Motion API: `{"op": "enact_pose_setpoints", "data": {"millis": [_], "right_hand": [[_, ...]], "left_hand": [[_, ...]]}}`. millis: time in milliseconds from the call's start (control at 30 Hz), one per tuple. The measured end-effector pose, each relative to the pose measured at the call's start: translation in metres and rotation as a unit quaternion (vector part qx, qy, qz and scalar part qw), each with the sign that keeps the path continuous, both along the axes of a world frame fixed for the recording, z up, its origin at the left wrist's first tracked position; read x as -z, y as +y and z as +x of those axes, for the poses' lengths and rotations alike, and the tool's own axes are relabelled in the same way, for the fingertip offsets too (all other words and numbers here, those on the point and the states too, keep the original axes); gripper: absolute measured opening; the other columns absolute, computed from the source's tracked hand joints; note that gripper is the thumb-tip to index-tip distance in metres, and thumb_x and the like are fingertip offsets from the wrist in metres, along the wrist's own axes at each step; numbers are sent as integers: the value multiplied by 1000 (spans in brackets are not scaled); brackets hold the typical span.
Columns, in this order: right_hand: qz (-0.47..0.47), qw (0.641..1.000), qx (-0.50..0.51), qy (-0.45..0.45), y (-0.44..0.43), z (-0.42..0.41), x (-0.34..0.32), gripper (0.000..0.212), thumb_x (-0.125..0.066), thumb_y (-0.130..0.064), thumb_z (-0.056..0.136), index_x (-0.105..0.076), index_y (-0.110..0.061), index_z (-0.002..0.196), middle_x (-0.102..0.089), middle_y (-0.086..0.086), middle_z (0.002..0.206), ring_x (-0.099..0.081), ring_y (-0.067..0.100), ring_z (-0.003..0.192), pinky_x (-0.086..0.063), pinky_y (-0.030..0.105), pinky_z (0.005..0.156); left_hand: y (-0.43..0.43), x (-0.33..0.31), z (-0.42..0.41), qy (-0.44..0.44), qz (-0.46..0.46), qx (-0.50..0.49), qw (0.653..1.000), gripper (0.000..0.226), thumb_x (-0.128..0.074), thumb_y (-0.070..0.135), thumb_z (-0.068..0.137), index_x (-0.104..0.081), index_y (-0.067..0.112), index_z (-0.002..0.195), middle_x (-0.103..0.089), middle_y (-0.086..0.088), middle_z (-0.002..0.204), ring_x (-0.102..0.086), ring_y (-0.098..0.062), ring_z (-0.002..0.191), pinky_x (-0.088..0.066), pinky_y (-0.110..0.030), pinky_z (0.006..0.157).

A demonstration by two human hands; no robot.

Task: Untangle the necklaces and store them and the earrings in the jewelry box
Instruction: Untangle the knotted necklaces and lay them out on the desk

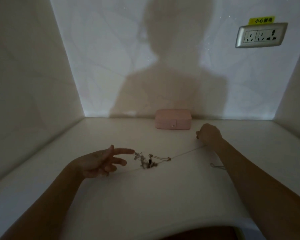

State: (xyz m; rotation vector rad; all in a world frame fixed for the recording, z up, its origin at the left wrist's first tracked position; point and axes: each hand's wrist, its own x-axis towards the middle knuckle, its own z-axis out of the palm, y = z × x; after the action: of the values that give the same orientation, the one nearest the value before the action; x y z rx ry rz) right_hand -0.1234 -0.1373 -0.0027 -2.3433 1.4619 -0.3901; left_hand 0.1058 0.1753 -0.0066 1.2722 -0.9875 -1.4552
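Right hand (209, 134), fingers curled, pinches one thin chain (187, 152) stretched taut from the necklace tangle (146, 161) on the desk (163, 196), while left hand (102, 161), fingers loose and spread, hovers just left of that knot, the nearer of the two.

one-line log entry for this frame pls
phase: untangling | left grip: open, beside necklace tangle | right grip: holds chain taut from tangle | jewelry box: closed, behind tangle
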Motion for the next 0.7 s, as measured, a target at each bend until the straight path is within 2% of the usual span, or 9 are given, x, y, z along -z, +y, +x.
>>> {"op": "enact_pose_setpoints", "data": {"millis": [100, 167, 200, 267, 333, 400, 533, 600, 700], "right_hand": [[-47, 998, -24, 41, 15, 7, 0, 31, -49, -25, 96, -58, -2, 115, -56, 18, 123, -53, 34, 113, -42, 33, 91], [-70, 992, -106, 23, 34, 14, -5, 29, -59, -29, 90, -62, -10, 112, -52, 10, 124, -49, 31, 115, -38, 33, 95], [-56, 982, -177, -18, 48, 18, -8, 26, -66, -29, 86, -65, -12, 106, -55, 7, 118, -51, 27, 112, -39, 28, 91], [27, 935, -347, -71, 88, 23, -18, 21, -75, -27, 78, -70, -13, 92, -66, -1, 97, -61, 15, 94, -42, 16, 76], [71, 891, -448, -5, 124, 26, -22, 27, -79, -34, 72, -71, -18, 93, -67, -9, 90, -61, 5, 84, -44, 14, 72], [52, 879, -473, 41, 140, 31, -17, 29, -79, -35, 71, -70, -19, 93, -63, -12, 87, -57, 0, 79, -43, 14, 68], [77, 878, -472, 33, 140, 33, -14, 13, -78, -25, 74, -68, -17, 79, -61, -15, 70, -55, -6, 63, -42, 12, 62], [77, 876, -475, 40, 137, 30, -16, 13, -77, -25, 75, -65, -20, 77, -60, -16, 70, -53, -7, 61, -39, 9, 59], [86, 879, -469, 15, 135, 30, -17, 13, -73, -17, 79, -60, -19, 77, -58, -11, 70, -52, -2, 59, -38, 12, 58]], "left_hand": [[9, -1, -8, -82, 24, 98, 991, 85, -74, 61, 64, -53, 14, 131, -62, -1, 96, -51, -6, 59, -43, -16, 54], [10, -3, -14, -130, 58, 133, 981, 88, -75, 61, 62, -50, 11, 131, -64, -1, 99, -58, -9, 68, -47, -19, 61], [11, -4, -18, -135, 68, 147, 977, 90, -76, 60, 62, -48, 10, 131, -64, -1, 100, -61, -10, 72, -50, -21, 65], [11, -6, -23, -131, 70, 169, 974, 91, -76, 60, 63, -45, 8, 132, -65, 0, 101, -65, -13, 78, -52, -24, 72], [13, -8, -27, -126, 71, 174, 974, 95, -73, 63, 62, -43, 6, 133, -66, -1, 102, -66, -16, 82, -53, -27, 75], [15, -7, -28, -114, 71, 180, 974, 100, -69, 67, 63, -39, 5, 135, -65, -2, 105, -66, -19, 86, -53, -29, 77], [23, -1, -25, -87, 62, 200, 974, 102, -63, 69, 67, -34, 5, 140, -62, -5, 113, -65, -20, 93, -53, -31, 81], [27, 2, -24, -70, 55, 206, 974, 95, -62, 66, 70, -37, 8, 140, -61, -6, 115, -65, -21, 96, -52, -32, 84], [32, 1, -22, -61, 45, 204, 976, 89, -64, 60, 74, -37, 5, 139, -60, -6, 116, -64, -22, 97, -52, -34, 86]]}}
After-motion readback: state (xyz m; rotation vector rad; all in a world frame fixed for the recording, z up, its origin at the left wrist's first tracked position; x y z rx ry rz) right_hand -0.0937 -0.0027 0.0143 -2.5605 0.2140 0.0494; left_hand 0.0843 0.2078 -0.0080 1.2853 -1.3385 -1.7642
